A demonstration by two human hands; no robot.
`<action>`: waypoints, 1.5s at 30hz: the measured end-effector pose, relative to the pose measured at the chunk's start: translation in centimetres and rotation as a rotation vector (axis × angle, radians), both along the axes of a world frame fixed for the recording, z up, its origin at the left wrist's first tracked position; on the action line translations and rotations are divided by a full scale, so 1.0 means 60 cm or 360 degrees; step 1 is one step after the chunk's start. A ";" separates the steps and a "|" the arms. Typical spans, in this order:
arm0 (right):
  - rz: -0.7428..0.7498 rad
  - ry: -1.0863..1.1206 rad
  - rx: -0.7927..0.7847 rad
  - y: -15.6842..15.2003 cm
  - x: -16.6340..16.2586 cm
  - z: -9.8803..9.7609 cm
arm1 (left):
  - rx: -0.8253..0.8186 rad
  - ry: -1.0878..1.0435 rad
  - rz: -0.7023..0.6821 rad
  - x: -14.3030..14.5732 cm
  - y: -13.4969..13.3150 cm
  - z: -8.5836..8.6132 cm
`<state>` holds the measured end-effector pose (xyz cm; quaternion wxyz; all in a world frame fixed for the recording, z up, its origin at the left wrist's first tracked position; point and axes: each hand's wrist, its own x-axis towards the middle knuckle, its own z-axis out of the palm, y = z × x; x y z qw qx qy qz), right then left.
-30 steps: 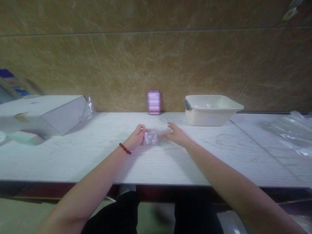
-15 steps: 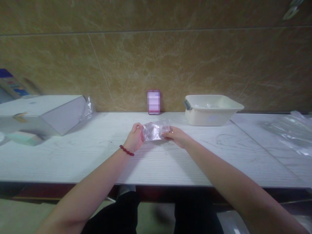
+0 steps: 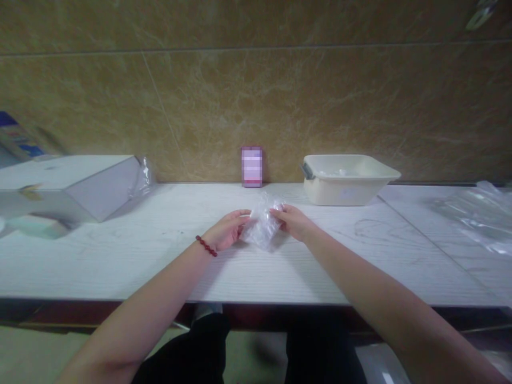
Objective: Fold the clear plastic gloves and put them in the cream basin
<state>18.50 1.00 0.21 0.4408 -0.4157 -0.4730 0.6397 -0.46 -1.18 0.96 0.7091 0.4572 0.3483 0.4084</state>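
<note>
A small clear plastic bag (image 3: 262,226) hangs between both my hands, just above the white table (image 3: 120,256). My left hand (image 3: 227,233), with a red bead bracelet at the wrist, pinches the bag's left edge. My right hand (image 3: 294,221) pinches its upper right edge. What the bag contains is too blurred to make out.
A cream plastic tub (image 3: 347,178) stands at the back right against the marble wall. A small pink-and-white box (image 3: 252,166) stands at the back centre. A large white box (image 3: 68,184) lies at the left. Clear plastic sheets (image 3: 476,213) lie at the far right.
Both hands lifted the bag off the table, held it stretched out flat, then brought it together and tilted it so that it now hangs crumpled between them.
</note>
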 end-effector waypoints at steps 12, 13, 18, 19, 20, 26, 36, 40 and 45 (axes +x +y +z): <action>0.0197 -0.0100 -0.0071 -0.012 0.000 0.013 | 0.0028 0.0131 -0.0313 0.012 -0.012 -0.008; 0.0221 -0.0091 -0.0069 -0.012 0.000 0.014 | 0.0032 0.0112 -0.0300 0.011 -0.010 -0.008; 0.0133 -0.0061 -0.0112 -0.011 -0.004 0.012 | 0.0013 0.0087 -0.0280 0.011 -0.006 -0.008; 0.0104 -0.0056 -0.0125 -0.010 -0.005 0.011 | -0.0008 0.0090 -0.0274 0.011 -0.005 -0.007; 0.0083 -0.0051 -0.0133 -0.010 -0.005 0.011 | -0.0032 0.0089 -0.0267 0.011 -0.005 -0.006; 0.0095 0.0008 -0.0119 -0.016 -0.007 0.018 | -0.0085 0.0021 -0.0155 0.011 -0.005 -0.003; 0.0021 0.0091 -0.0106 -0.018 -0.013 0.015 | 0.0029 -0.0035 -0.0213 0.016 0.001 -0.014; 0.0049 0.0167 -0.0128 -0.019 -0.017 0.012 | 0.0025 -0.0065 -0.0247 0.018 0.003 -0.017; -0.0008 0.0188 -0.0115 -0.016 -0.018 0.009 | 0.0015 -0.0143 -0.0228 0.020 0.001 -0.014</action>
